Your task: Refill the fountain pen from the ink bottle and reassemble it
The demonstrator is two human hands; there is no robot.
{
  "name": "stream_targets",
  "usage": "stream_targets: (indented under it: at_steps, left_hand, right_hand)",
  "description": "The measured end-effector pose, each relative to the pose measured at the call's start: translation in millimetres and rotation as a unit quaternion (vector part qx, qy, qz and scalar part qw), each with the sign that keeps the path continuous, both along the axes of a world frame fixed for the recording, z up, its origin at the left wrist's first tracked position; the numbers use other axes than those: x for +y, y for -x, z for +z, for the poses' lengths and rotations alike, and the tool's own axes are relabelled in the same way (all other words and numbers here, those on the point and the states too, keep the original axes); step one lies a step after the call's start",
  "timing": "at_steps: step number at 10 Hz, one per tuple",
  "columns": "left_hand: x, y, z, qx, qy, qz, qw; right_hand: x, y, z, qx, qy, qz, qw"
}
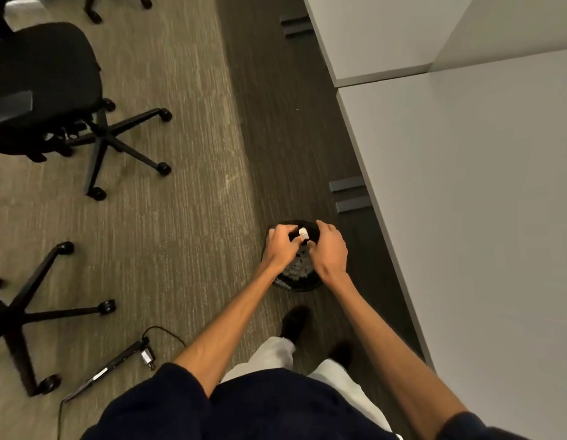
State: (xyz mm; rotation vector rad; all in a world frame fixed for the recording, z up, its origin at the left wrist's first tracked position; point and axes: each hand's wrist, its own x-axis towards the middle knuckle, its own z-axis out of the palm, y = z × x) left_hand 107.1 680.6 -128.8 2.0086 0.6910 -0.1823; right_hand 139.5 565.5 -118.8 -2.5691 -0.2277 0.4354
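Grey-brown carpet fills most of the view, with a darker strip running along the white desk on the right side. The person is standing, both arms stretched out over a small black wastebasket on the floor, just beside the desk edge. There's crumpled pale paper inside it.

The left hand and right hand are close together right above the bin, nearly touching. Between them sits a small white piece, maybe a wad of tissue or a pen part, too small to call. The left fingers look pinched around something dark next to it, and the right fingers curl in toward the white bit, but I can't tell exactly what each one is gripping. No ink bottle visible, and the pen itself isn't clearly made out.

At 10 o'clock from the hands there's a black office chair on casters, another chair base at 8 o'clock, and a power strip with a cable at 7 o'clock. Dark shoes and pale trousers show below the hands.
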Motion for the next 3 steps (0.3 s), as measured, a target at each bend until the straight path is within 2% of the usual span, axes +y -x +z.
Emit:
stream_targets:
  at_steps: [1, 3]
  left_hand:
    - [6.9, 8.2, -12.4, 0.057, -0.004, 0.002, 0.998]
    - [13.2, 6.2, -10.0, 0.018, -0.047, -0.011, 0.999]
  right_hand:
    - [-3.2, -1.5, -2.9, 0.06, 0.001, -0.016, 0.998]
    - [-4.1, -3.6, -5.4, 0.013, -0.02, -0.043, 0.999]
